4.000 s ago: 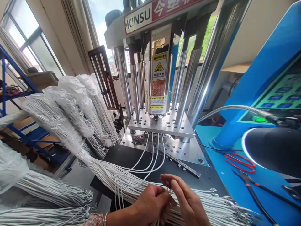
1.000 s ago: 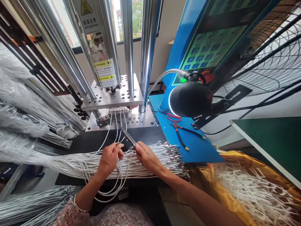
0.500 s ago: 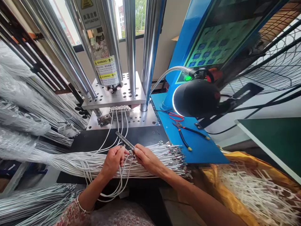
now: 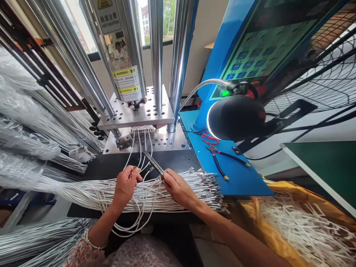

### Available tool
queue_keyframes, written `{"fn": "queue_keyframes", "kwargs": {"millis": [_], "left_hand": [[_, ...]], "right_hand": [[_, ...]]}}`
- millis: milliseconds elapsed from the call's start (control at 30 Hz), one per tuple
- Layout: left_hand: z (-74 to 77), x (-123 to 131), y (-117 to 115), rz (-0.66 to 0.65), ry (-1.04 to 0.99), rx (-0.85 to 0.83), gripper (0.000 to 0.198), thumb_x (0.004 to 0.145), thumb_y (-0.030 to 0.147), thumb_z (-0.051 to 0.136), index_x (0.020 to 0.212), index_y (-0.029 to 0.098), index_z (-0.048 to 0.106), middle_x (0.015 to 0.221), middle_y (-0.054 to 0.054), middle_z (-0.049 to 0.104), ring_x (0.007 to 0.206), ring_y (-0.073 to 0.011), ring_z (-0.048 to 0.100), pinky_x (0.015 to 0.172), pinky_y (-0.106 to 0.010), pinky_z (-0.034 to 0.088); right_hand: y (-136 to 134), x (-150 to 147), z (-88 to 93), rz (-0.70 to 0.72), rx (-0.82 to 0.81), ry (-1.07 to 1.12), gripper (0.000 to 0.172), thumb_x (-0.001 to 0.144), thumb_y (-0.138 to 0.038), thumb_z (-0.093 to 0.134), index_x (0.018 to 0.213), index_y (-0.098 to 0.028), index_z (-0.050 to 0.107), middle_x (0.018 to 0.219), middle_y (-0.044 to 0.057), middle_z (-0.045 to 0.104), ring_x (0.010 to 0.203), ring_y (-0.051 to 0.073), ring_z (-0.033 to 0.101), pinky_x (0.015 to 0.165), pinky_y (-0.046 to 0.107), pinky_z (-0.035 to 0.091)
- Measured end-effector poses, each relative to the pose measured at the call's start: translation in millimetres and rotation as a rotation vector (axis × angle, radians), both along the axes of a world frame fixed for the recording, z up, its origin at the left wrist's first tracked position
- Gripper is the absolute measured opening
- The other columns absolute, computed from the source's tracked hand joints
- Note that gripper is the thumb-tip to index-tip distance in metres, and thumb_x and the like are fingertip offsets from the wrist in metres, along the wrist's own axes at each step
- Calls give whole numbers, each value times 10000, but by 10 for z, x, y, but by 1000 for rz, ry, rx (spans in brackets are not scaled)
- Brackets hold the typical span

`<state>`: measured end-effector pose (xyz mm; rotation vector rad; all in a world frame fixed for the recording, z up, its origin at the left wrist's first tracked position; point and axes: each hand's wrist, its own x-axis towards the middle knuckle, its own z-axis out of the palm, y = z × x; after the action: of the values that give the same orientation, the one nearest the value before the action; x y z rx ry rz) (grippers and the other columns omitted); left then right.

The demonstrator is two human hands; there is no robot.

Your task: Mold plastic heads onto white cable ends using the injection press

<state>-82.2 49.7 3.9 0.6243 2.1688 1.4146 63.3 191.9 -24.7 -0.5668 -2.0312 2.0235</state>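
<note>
My left hand (image 4: 126, 183) has drawn back leftward, away from the metal bar (image 4: 154, 162), since the earlier frame.
Across the upper left and centre, the press (image 4: 157, 55) is mirror-bright round steel over a flat plate (image 4: 136, 118) drilled with holes; four smooth white cables (image 4: 145, 140) already run beneath it. Through the lower centre, a thick bundle (image 4: 91, 191) of glossy white cables lies on the matt black table (image 4: 178, 159), fanning into metal-tipped ends at right; how many are finished I cannot tell. Mid-frame, my right hand (image 4: 178, 187) is closed round the near end of the narrow, straight bar. My left fingers are curled together, seemingly on the looped cables (image 4: 136, 224) below. One small connector (image 4: 151, 169) shows just beside the bar, so I judge this set part done.
</note>
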Motion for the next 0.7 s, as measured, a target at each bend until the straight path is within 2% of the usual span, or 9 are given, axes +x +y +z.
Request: {"fn": "queue_keyframes", "kwargs": {"millis": [100, 200, 333, 433, 700], "left_hand": [[-15, 61, -4, -63, -97, 44, 347, 869, 477, 563, 772, 157, 654, 578, 49, 478, 452, -67, 342, 434, -193, 265], [-36, 133, 4, -70, -214, 78, 370, 864, 493, 576, 758, 146, 654, 569, 58, 398, 476, -65, 306, 438, -186, 236], [-41, 161, 21, -59, -250, 69, 398, 838, 509, 606, 714, 133, 648, 552, 54, 373, 481, -66, 295, 421, -180, 211], [-37, 150, 22, -55, -274, 73, 393, 842, 512, 602, 736, 137, 650, 552, 56, 376, 477, -68, 313, 419, -174, 249], [-36, 124, 26, -68, -269, 64, 386, 856, 494, 600, 734, 130, 643, 558, 47, 414, 476, -66, 339, 425, -174, 279]], "right_hand": [[-5, 5, 18, 44, -51, -1, 335, 975, -443, 379, 731, -215, 398, 627, -59, 355, 558, 107, 332, 516, 241, 271], [-1, 16, 59, 69, -50, 7, 336, 963, -448, 393, 725, -212, 410, 617, -59, 353, 552, 108, 332, 509, 242, 266], [-4, 19, 63, 101, -80, 19, 345, 954, -468, 403, 722, -214, 400, 615, -65, 342, 536, 102, 312, 494, 240, 256], [-11, 22, 55, 125, -135, 3, 339, 956, -483, 406, 743, -218, 402, 607, -72, 325, 519, 99, 294, 481, 238, 242], [1, 28, 101, 139, -32, -8, 335, 980, -446, 361, 737, -217, 394, 600, -69, 346, 532, 107, 324, 507, 247, 270]]}}
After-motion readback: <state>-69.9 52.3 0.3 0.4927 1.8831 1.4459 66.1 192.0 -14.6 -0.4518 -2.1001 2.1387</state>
